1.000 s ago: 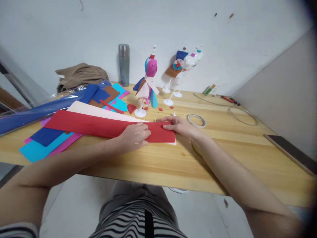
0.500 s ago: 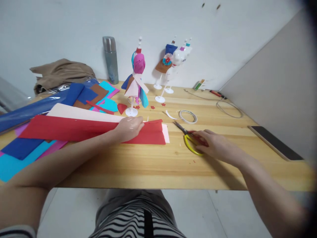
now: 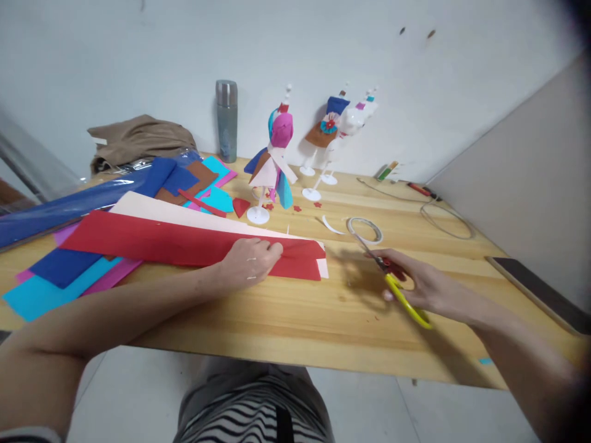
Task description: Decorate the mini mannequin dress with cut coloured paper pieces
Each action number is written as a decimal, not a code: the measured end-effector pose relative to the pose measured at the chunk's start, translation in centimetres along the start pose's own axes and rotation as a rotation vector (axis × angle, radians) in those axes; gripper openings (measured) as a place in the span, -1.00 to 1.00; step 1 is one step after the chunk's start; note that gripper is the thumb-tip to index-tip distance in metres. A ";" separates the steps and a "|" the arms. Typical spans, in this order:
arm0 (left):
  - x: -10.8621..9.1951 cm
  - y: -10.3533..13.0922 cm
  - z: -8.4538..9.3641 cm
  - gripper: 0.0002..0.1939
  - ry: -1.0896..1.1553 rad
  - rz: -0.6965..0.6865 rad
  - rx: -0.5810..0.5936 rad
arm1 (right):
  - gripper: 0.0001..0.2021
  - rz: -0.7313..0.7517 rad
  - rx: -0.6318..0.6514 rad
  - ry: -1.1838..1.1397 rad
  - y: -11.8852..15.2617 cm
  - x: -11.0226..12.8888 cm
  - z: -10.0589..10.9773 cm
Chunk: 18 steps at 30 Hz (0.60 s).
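On the table lies a long red sheet (image 3: 133, 237), folded over, paper or thin fabric. A pale pink sheet (image 3: 152, 208) shows from beneath it. My left hand (image 3: 252, 261) has its fingers curled and pinches the red sheet near its right end; the fingertips are partly hidden. Over the table to the right, my right hand (image 3: 413, 280) is closed around a pair of scissors (image 3: 401, 298) with red and yellow handles. The scissors are raised off the wood, blades pointing up and left toward a white roll of tape (image 3: 364, 230), apart from the red sheet.
Behind the sheets stands a small figure stand (image 3: 281, 132) dressed in coloured pieces, with several more stands at the wall. A flask (image 3: 226, 120) is at the back. Coloured sheets (image 3: 60, 289) are piled left. A phone-like dark slab (image 3: 538, 292) and a cable (image 3: 446, 221) lie right.
My right hand has lifted the scissors off the table and turned them, handles swinging toward me. My left hand stays on the red sheet, which has shifted slightly. The view has swung a little left.
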<state>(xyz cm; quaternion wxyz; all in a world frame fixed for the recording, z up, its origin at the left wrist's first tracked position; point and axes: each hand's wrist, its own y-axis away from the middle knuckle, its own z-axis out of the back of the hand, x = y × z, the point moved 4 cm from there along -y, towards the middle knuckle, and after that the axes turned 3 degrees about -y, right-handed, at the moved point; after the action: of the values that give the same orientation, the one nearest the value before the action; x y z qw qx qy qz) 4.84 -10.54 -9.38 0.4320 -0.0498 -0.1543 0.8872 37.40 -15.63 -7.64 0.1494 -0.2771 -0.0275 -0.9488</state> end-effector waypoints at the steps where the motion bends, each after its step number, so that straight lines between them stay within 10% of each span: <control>1: 0.0 0.0 0.0 -0.71 0.003 0.009 -0.016 | -0.51 0.031 0.047 0.041 -0.2 0.6 -0.1; 9: 1.3 -0.2 -0.1 -0.61 0.087 0.123 -0.089 | -0.53 0.153 0.119 0.345 -3.5 4.5 -1.5; 18: -0.3 0.7 -0.6 -0.70 -0.196 -0.166 -0.138 | -0.66 0.298 0.065 0.623 -6.8 4.6 -2.3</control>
<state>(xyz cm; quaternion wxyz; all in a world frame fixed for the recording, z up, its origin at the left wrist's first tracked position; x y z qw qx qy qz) 4.66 -11.01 -10.20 0.4822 0.0204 -0.2597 0.8364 30.50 -10.70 -6.98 0.2965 0.0297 0.0299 -0.9541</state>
